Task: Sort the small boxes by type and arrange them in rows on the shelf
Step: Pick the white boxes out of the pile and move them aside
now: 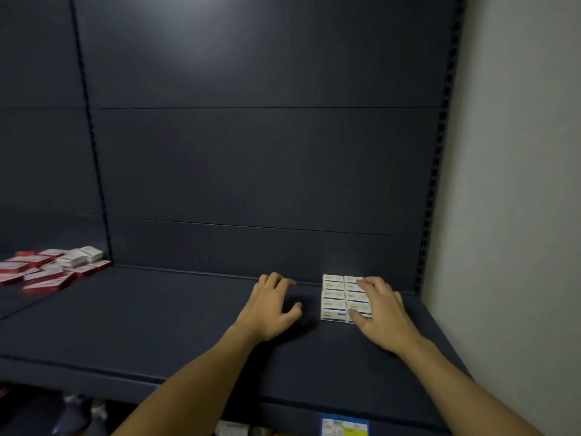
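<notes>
Several white boxes with blue stripes lie flat in a tight block of two columns at the back right of the dark shelf. My right hand rests flat on the right column of that block, fingers spread over the boxes. Just left of the block, my left hand hovers or rests on the bare shelf with fingers apart and nothing in it. A loose heap of red-and-white boxes and white boxes lies on the neighbouring shelf section at the far left.
A dark back panel rises behind the shelf, with a slotted upright at the right and a white wall beyond it. A blue and yellow price label sits on the shelf's front edge. Blurred goods show on the level below.
</notes>
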Demonstrator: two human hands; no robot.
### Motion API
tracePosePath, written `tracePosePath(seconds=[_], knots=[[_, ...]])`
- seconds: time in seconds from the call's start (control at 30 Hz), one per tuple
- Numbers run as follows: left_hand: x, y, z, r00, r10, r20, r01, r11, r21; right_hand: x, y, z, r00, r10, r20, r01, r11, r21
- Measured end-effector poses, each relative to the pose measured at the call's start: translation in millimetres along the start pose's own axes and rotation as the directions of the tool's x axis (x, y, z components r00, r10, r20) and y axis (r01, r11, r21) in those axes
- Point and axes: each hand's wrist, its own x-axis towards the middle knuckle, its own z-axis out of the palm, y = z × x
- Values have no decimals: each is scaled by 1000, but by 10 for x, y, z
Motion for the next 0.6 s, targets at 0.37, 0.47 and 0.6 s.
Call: tracePosePath(seconds=[0.37, 0.47, 0.6], knots=[[-994, -865, -1288, 938, -348, -7, 338, 906, 256, 691, -1434, 301, 956, -195, 220, 191, 981, 39], [-1253, -1069, -1603, 904, -427, -21, 413, 858, 306, 738, -1825, 390, 926, -236, 296, 233, 971, 46], [-1691, -1370, -1995, 855, -517, -39, 489, 781, 388, 671, -2548, 519, 875, -334, 351, 314, 942, 115]])
